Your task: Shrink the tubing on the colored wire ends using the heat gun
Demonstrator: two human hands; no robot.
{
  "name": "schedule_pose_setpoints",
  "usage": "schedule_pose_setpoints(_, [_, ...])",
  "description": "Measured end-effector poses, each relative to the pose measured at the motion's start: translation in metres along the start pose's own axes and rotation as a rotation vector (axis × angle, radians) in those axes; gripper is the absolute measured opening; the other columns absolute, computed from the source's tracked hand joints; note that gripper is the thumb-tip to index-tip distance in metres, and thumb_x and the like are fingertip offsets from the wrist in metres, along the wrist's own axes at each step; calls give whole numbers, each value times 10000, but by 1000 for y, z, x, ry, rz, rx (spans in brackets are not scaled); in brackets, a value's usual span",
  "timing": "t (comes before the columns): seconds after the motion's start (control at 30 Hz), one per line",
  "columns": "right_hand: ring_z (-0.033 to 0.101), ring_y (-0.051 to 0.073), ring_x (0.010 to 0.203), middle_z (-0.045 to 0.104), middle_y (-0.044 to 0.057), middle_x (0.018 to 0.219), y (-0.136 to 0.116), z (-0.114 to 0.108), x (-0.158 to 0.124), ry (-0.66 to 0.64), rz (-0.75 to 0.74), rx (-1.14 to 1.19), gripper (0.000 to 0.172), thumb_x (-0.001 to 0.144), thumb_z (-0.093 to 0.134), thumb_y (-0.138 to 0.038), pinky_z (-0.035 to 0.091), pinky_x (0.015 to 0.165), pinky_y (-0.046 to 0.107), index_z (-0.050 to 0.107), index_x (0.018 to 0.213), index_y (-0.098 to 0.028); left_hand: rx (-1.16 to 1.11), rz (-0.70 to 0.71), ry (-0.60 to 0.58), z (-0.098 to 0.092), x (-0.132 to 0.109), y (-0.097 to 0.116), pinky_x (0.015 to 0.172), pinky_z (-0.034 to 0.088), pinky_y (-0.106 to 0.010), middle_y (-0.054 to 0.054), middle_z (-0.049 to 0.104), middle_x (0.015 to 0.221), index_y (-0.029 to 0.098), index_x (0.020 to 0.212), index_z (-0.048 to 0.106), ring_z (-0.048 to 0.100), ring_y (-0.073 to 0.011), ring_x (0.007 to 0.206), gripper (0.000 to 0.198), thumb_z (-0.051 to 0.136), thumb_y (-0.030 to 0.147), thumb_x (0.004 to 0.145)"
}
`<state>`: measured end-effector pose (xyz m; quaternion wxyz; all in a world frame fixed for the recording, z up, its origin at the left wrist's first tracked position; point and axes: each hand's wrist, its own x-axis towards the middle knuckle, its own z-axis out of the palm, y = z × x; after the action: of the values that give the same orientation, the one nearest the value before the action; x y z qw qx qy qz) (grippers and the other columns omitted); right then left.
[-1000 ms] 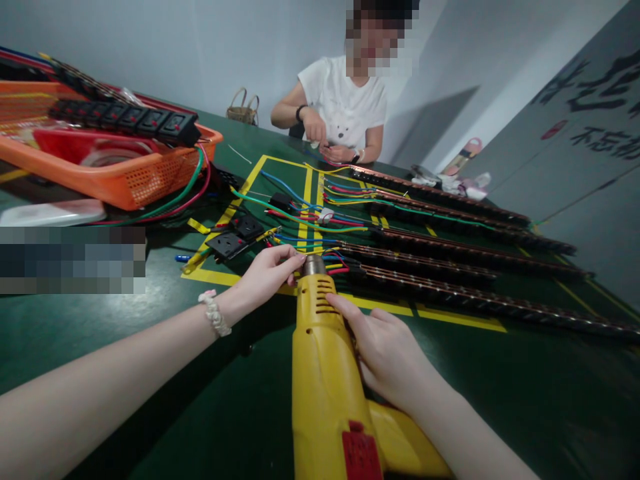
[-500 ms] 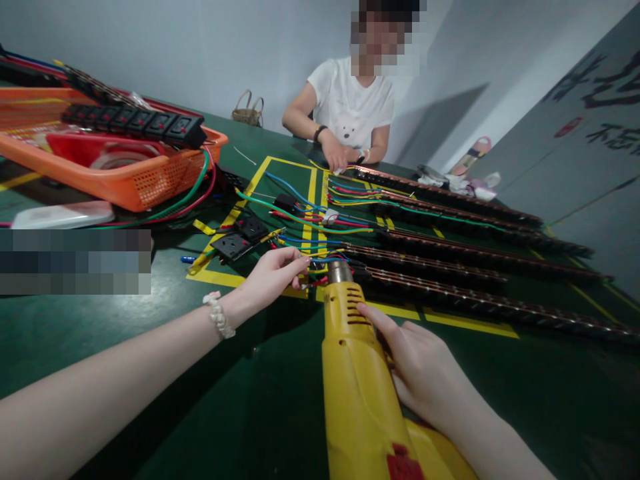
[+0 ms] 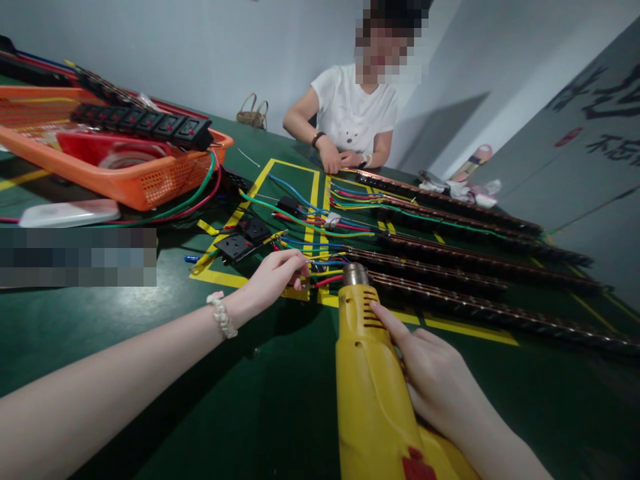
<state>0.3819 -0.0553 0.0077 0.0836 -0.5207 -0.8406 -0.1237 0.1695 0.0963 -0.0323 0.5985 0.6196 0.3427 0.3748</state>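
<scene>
My right hand is wrapped round a yellow heat gun, index finger along its vents. The metal nozzle points away from me, over the wire ends of the nearest black socket strip. To its left, my left hand has its fingers closed at the ends of several coloured wires, red, yellow and blue among them. The fingertips partly hide the wire ends. Just beyond that hand lie black socket pieces with yellow-green wires.
More socket strips lie in rows across the green table, marked with yellow tape. An orange basket with a socket strip on top stands at the left. Across the table a person in a white shirt handles the farthest strip.
The heat gun in my right hand has shifted right, so its nozzle sits farther from my left fingers. My left hand stays at the wire ends. The view has moved slightly.
</scene>
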Motion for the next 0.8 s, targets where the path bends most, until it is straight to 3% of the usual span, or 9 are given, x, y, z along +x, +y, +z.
schedule_pose_setpoints(0.8, [511, 139, 625, 595, -23, 741, -22, 15, 28, -127, -60, 25, 806, 701, 454, -71, 321, 615, 268, 77, 1411, -141, 50, 1, 16, 0, 1, -1, 513, 339, -151, 17, 469, 550, 111, 643, 481, 441, -42, 503, 204, 419, 264, 762])
